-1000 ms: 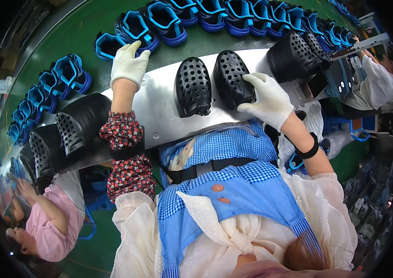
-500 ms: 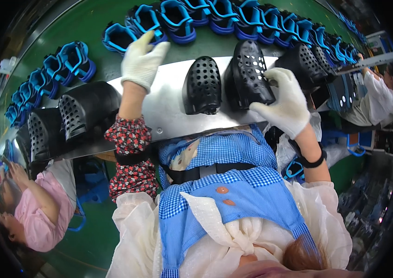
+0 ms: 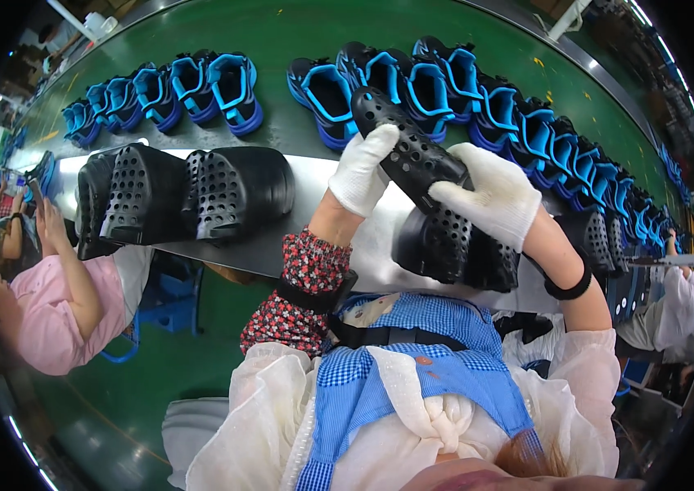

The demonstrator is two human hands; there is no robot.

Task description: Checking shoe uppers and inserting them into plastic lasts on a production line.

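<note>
Holding one black perforated form (image 3: 419, 155) are two white-gloved hands (image 3: 490, 195).

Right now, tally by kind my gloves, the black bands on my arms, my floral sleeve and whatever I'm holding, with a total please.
White gloves: 2
Black bands: 2
Floral sleeve: 1
Perforated black shoe form, held: 1
Total: 6

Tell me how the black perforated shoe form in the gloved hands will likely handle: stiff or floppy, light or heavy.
The black perforated shoe form looks fairly stiff: it shows no sag between the left hand and right hand. It may be light for its size, given its many holes. Its smooth, shiny surface could be somewhat slippery.
</note>
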